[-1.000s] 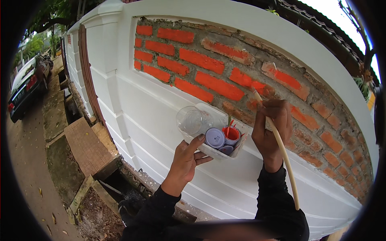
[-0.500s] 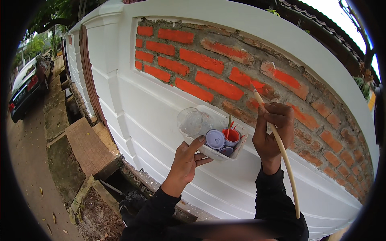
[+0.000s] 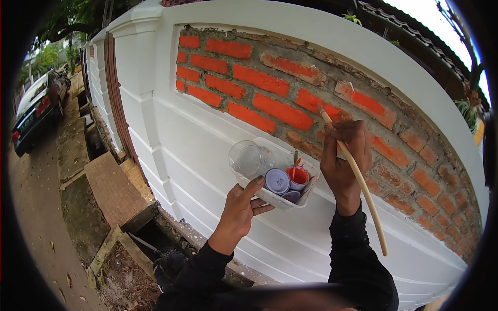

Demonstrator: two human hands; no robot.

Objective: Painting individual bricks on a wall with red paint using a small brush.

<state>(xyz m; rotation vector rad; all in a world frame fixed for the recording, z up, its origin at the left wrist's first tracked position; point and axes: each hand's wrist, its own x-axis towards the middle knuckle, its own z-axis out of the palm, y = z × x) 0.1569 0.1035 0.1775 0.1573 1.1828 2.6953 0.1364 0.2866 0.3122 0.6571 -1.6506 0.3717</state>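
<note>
My right hand [image 3: 346, 155] is closed around a long pale-handled paintbrush [image 3: 361, 189], its tip at a partly orange brick [image 3: 317, 102] in the wall panel. Below and to the left, my left hand [image 3: 239, 210] grips a white plastic tray [image 3: 280, 201] by its near left edge, thumb over the rim. Inside the tray stand an open can of red-orange paint [image 3: 298, 177], with a thin stick in it, and a lidded can [image 3: 277, 181]. A clear plastic cup [image 3: 248, 157] leans out at the tray's left. Fingers hide part of the brush handle.
Bright orange bricks [image 3: 259, 79] fill the panel's left, duller ones [image 3: 428, 180] its right, with grey mortar between. A white wall [image 3: 207, 150] surrounds the panel. Lower left are an open drain [image 3: 148, 228], a tiled slab [image 3: 116, 192] and a parked car [image 3: 39, 114].
My right hand and the paintbrush have shifted slightly left and up along the brick, and the handle's end has risen. My left hand still holds the tray in nearly the same place.
</note>
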